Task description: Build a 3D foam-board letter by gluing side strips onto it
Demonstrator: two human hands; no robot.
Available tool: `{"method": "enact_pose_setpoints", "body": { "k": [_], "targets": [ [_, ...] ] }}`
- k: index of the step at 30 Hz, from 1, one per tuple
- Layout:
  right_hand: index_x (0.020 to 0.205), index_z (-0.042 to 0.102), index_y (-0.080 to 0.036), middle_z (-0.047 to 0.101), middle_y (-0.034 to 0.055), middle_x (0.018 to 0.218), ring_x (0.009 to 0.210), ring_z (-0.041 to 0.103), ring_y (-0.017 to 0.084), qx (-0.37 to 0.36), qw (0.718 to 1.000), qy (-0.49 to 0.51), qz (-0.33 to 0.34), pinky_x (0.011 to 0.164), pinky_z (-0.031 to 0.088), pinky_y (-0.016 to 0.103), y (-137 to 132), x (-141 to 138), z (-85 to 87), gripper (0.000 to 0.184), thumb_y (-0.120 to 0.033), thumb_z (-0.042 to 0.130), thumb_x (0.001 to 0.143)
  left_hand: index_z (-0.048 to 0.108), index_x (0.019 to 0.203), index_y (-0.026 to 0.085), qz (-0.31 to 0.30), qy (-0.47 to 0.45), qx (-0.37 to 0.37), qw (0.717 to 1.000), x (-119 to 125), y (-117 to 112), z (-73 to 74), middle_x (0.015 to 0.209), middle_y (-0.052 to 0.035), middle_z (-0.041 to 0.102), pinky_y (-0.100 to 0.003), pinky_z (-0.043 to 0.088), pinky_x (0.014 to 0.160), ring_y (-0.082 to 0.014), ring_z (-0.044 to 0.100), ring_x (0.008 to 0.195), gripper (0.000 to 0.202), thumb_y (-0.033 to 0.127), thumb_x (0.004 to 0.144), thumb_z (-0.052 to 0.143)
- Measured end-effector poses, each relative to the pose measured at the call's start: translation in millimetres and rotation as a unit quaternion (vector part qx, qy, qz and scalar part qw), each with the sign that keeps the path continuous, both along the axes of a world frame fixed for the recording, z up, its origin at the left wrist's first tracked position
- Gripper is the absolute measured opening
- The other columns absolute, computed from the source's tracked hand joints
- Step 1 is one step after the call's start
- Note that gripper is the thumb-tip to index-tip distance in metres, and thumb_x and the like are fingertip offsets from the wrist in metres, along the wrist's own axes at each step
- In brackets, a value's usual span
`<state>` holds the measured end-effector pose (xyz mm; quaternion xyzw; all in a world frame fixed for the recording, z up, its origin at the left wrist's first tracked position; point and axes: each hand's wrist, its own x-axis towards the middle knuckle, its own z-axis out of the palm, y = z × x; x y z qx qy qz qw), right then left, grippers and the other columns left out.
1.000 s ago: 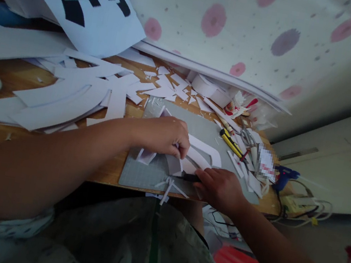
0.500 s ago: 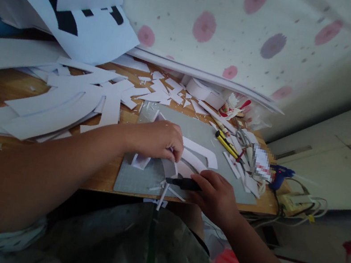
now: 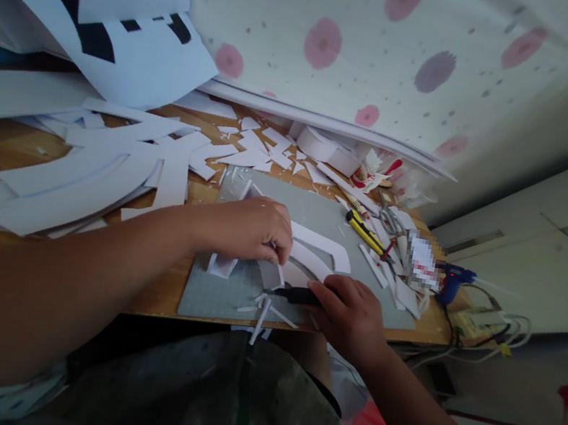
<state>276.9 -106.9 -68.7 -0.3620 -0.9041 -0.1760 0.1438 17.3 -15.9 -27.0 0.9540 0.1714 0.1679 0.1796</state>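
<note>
My left hand (image 3: 270, 231) is closed in a pinch on a curved white foam board piece (image 3: 269, 273), which stands on edge over the grey cutting mat (image 3: 214, 298). From the right, my right hand (image 3: 349, 316) is wrapped round a black craft knife (image 3: 296, 295). The knife's tip points left and meets the near lower end of the board piece. Thin white offcut strips (image 3: 260, 321) lie just below the tip, one sticking out past the table edge. Behind my hands lies a bent white board strip (image 3: 325, 243). My left hand hides part of the white pieces under it.
White board cut-outs (image 3: 87, 170) pile up on the left, and scraps (image 3: 262, 146) lie at the back. A yellow utility knife (image 3: 367, 233) rests on the mat's right side. Farther right are a blue glue gun (image 3: 452, 282) and a power strip (image 3: 481, 324) with cables.
The camera view has shifted slightly, moving the scene a little to the left. Both hands keep nearly the same pose, with the knife still at the board's lower end.
</note>
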Motion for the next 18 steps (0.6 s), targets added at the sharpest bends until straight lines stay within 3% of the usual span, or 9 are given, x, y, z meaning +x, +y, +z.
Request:
{"method": "enact_pose_setpoints", "body": {
  "k": [4,8,12,18],
  "targets": [
    [0.098,0.066,-0.020,0.062,0.0067,0.086,0.074,0.055,0.018,0.020,1.000,0.023,-0.005,0.065,0.043,0.029,1,-1,3.8,0.017,-0.031,0.058,0.088,0.073,0.078,0.022,0.006,0.002,-0.002,1.000,0,-1,0.7,0.084,-0.0006,0.073,-0.030,0.040,0.088,-0.0187,0.060,0.097,0.012,0.013,0.081,0.064],
    [0.099,0.065,-0.019,0.062,0.0067,0.087,0.074,0.058,0.016,0.037,0.996,0.078,-0.005,0.063,0.045,0.027,4,1,19.3,0.017,-0.031,0.062,0.086,0.073,0.078,0.023,0.003,-0.003,0.002,1.000,0,0,-0.1,0.083,-0.0001,0.073,-0.030,0.040,0.088,-0.0181,0.060,0.097,0.013,0.013,0.080,0.064],
    [0.103,0.065,-0.018,0.062,0.0074,0.088,0.075,0.059,0.016,0.034,0.996,0.072,0.028,0.063,0.045,0.027,6,3,32.0,0.022,-0.031,0.064,0.085,0.073,0.077,0.023,-0.001,-0.008,0.003,1.000,0,1,-1.2,0.081,0.0005,0.073,-0.029,0.040,0.087,-0.0174,0.060,0.096,0.014,0.012,0.080,0.064],
    [0.101,0.067,-0.018,0.064,0.0077,0.089,0.075,0.059,0.017,-0.024,0.999,-0.009,0.022,0.064,0.044,0.028,3,-2,18.3,0.021,-0.033,0.056,0.089,0.073,0.077,0.023,0.003,-0.009,0.006,1.000,0,0,-1.3,0.082,0.0003,0.073,-0.028,0.040,0.086,-0.0176,0.060,0.096,0.012,0.013,0.079,0.065]
  ]
}}
